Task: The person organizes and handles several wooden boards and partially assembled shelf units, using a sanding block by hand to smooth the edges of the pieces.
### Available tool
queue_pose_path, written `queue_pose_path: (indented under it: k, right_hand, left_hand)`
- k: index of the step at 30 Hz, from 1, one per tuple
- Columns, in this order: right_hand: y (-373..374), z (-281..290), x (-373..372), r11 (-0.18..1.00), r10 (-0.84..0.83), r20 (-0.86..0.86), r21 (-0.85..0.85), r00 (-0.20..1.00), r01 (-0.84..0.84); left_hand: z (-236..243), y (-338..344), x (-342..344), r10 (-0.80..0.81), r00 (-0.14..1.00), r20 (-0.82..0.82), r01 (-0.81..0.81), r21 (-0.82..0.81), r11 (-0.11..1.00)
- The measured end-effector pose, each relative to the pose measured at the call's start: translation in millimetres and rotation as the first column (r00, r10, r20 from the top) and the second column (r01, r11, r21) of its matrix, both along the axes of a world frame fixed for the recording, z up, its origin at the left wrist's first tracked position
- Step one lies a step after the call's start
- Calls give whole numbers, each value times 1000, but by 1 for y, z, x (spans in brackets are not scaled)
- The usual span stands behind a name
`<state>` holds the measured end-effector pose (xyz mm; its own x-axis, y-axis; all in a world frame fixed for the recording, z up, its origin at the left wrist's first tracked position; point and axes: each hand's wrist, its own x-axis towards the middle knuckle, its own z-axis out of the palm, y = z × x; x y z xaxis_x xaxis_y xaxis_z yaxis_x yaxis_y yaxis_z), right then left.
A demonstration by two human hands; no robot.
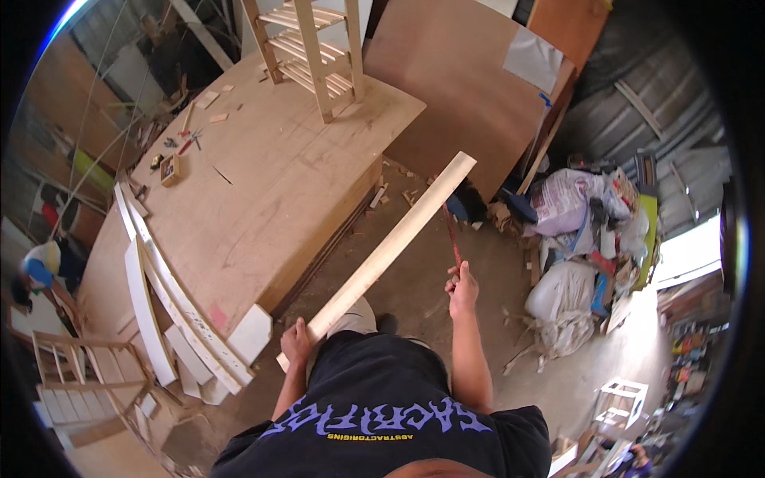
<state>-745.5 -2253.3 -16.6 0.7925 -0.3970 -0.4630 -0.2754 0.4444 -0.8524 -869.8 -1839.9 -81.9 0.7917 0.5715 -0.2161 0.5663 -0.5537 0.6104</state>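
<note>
A long pale wooden board (390, 243) slants across the space in front of me, its far end up and to the right. My left hand (296, 342) is closed around the board close to its near end. In my right hand (462, 288) is a thin red stick-like tool (453, 237), gripped at its lower end. The tool's upper tip reaches the board's right edge, near the far end; whether it touches cannot be made out. Its exact kind is too small to tell.
A plywood-topped worktable (263, 183) stands at left, bearing a slatted wooden rack (307, 60), curved wooden strips (171, 295) and a small wooden box (170, 170). Stuffed sacks (562, 295) are heaped at right. Another person (52, 267) bends at the far left.
</note>
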Motion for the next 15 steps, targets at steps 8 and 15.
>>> queue_pose_path:
  k: [8, 15]
  right_hand:
    - [-47, -12, 135, 997, -56, 49, 61, 997, 53]
    - [-87, 36, 278, 983, -57, 226, 183, 972, 15]
  left_hand:
    - [-6, -84, 141, 67, 997, 26, -66, -21, 998]
    - [-9, -130, 323, -23, 977, 211, -4, 130, 992]
